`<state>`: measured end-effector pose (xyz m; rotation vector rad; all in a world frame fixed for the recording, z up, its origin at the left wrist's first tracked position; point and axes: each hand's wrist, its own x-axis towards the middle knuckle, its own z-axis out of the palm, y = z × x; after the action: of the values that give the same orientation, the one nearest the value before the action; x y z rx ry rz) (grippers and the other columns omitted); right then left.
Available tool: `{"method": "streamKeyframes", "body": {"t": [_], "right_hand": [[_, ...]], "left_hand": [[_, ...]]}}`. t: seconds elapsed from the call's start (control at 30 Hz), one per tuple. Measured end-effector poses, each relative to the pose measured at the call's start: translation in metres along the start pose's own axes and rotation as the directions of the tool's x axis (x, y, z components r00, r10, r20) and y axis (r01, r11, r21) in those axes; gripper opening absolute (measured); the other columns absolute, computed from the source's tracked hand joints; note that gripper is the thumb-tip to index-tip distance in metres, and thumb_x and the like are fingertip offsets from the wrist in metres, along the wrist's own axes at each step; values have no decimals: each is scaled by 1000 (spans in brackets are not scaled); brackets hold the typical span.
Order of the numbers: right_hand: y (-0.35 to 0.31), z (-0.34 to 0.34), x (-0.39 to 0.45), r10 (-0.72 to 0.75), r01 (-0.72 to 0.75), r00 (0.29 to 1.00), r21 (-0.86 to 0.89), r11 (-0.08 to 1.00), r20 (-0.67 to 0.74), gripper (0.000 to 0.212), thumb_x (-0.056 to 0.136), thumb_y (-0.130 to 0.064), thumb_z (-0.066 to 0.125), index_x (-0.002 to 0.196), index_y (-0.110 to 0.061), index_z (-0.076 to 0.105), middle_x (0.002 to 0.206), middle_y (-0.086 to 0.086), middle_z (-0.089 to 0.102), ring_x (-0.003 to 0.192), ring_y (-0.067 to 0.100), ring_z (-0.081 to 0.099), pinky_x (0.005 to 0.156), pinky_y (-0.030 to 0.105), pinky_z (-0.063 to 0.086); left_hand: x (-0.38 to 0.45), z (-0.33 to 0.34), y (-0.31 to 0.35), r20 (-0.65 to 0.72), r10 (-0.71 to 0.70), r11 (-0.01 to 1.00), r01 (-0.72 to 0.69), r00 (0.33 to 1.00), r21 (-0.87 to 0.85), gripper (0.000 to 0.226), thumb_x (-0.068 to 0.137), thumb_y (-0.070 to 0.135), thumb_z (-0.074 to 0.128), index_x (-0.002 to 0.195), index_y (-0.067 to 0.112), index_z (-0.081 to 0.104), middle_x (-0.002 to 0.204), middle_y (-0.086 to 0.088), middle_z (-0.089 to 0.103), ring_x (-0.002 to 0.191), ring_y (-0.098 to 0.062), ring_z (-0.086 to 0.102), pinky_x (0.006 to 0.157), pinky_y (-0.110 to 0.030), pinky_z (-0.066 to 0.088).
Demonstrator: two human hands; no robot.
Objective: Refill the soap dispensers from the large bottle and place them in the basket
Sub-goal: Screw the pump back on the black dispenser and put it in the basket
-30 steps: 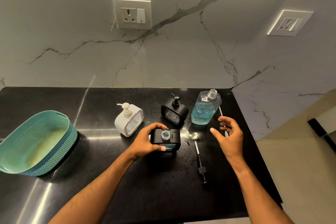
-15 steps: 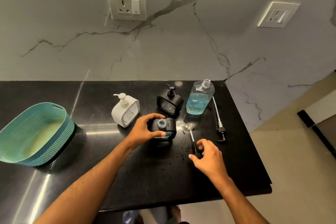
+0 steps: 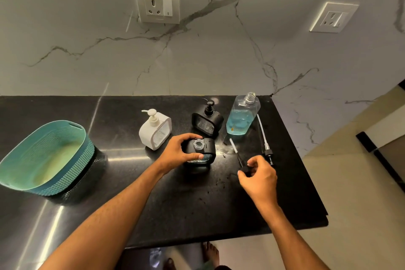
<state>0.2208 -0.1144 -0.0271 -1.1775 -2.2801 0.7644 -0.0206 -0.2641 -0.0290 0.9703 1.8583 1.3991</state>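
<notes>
While hands (image 3: 179, 155) grip: squat black dispenser (image 3: 203, 149).

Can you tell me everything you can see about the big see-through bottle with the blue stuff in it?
The large bottle looks like clear plastic, squarish, with rounded shoulders and a ribbed screw neck on top. Its cap is off, so the mouth is open. Blue liquid fills the lower half or so. It stands upright near the back right corner of the black counter, close to the marble wall. A black dispenser stands just to its left, and a long pump with a white tube lies on the counter on its right. Neither hand touches it.
</notes>
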Motion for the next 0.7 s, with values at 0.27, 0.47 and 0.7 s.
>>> {"method": "streamKeyframes", "body": {"t": [0.27, 0.47, 0.7], "right_hand": [[-83, -48, 25, -303, 306, 952, 79, 949, -48, 33, 70, -13, 88, 99, -18, 73, 96, -8, 69, 83, 0, 65, 73, 9, 54], [-120, -52, 29, -466, 471, 880, -38, 882, 88, 34, 68, -12, 87, 100, -16, 76, 99, -3, 71, 86, 10, 66, 79, 28, 61], [-138, -46, 39, -438, 475, 875, -191, 859, 205, 38, 68, -14, 86, 106, -19, 77, 105, 0, 71, 96, 20, 66, 88, 46, 58]], "left_hand": [[-1, 0, -4, 8, 6, 1000, -5, 1000, -26, 56, 73, 12, 92, 124, 21, 70, 118, 5, 73, 111, -9, 70, 99, -30, 57], [0, -1, -6, 15, 26, 1000, -26, 1000, -10, 58, 73, 14, 92, 126, 21, 69, 119, 5, 73, 113, -10, 69, 101, -35, 57], [3, -3, -9, 28, 39, 999, -40, 999, 19, 57, 73, 20, 92, 125, 26, 69, 119, 8, 73, 112, -6, 68, 101, -35, 58]]}}
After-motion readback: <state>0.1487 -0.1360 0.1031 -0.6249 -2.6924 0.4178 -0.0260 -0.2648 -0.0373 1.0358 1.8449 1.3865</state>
